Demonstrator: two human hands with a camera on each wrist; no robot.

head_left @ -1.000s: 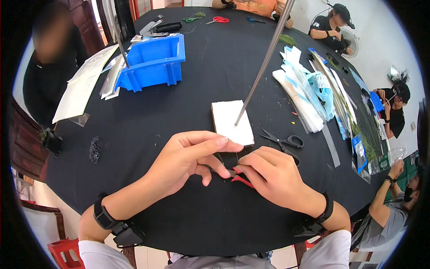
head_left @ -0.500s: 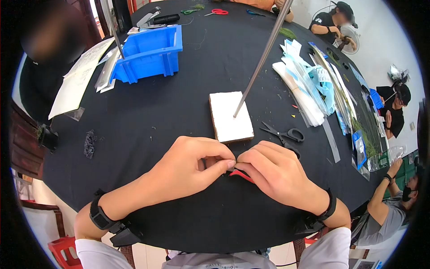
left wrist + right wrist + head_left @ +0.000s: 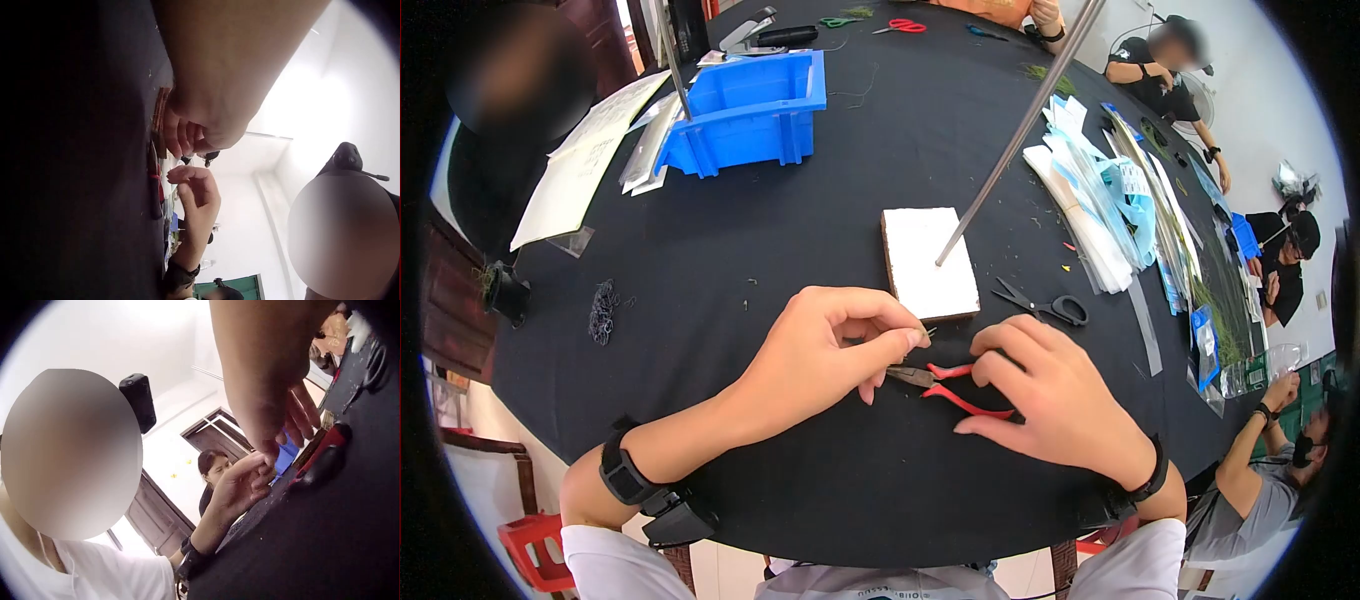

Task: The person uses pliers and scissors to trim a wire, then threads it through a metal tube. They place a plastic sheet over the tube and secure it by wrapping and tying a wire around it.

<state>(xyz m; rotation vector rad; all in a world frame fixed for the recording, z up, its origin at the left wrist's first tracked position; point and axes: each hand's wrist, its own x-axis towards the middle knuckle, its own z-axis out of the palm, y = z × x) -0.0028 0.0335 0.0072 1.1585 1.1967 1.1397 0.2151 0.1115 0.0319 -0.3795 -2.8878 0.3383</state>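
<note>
In the head view my left hand pinches a tiny thin piece between thumb and forefinger; what it is cannot be made out. My right hand has its fingers parted and bent loosely, with nothing seen between them. Red-handled pliers lie on the black cloth between both hands, their metal nose beside the left fingers and their handles by the right fingertips. Just beyond the hands is a white-topped block with brown sides. The right wrist view shows the pliers' red and black handle below the right hand.
Black scissors lie right of the block, under a slanting metal rod. A blue bin and paper sheets are at the back left, plastic strips at the right, a dark thread tangle at the left. Other people sit around.
My right hand has moved away from the left fingertips and its fingers have spread, uncovering the pliers' handles. The left fingers have stayed pinched since half a second ago; earlier they were spread.
</note>
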